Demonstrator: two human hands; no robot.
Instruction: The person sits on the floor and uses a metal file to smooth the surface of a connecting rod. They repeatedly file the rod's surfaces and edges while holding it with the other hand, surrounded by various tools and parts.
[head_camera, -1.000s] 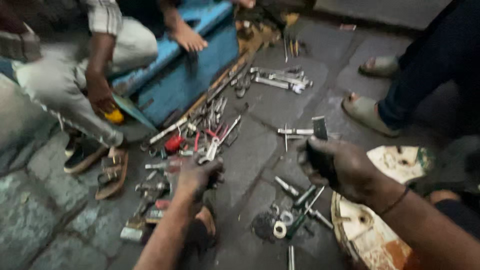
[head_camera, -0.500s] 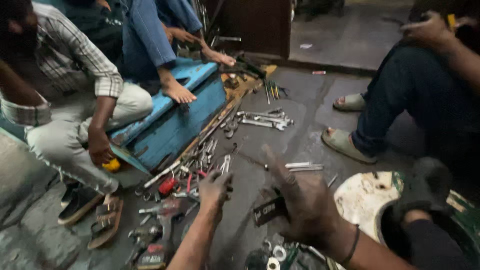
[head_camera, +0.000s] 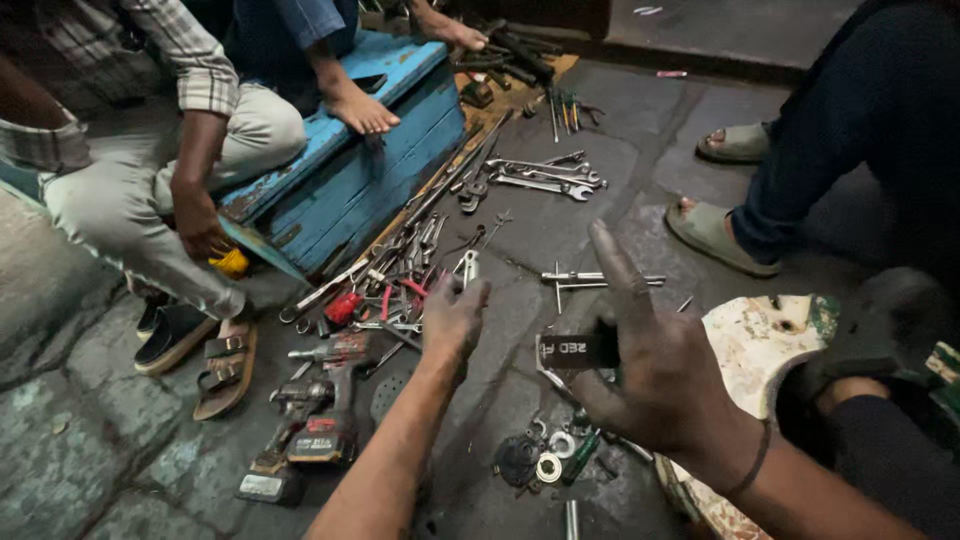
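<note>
My left hand (head_camera: 452, 316) stretches out over a heap of hand tools (head_camera: 400, 280) on the stone floor, fingers apart and holding nothing, its tips close to pliers with red handles (head_camera: 395, 300). My right hand (head_camera: 645, 365) is raised nearer to me. It grips a small dark rectangular piece (head_camera: 573, 350) between thumb and fingers, with the index finger sticking up. Below that hand lie washers and small round parts (head_camera: 545, 462).
A blue wooden box (head_camera: 350, 170) stands behind the tools, with a person's bare foot (head_camera: 358, 105) on it. Another person squats at left in sandals (head_camera: 225, 365). Power drills (head_camera: 320, 420) lie at lower left, spanners (head_camera: 540, 178) farther back. A sandalled foot (head_camera: 712, 235) and a worn white object (head_camera: 760, 345) are at right.
The view has tilted and shifted, so the tools sit higher. My right hand has turned, with the dark piece now showing between thumb and fingers. My left hand stays stretched over the tools.
</note>
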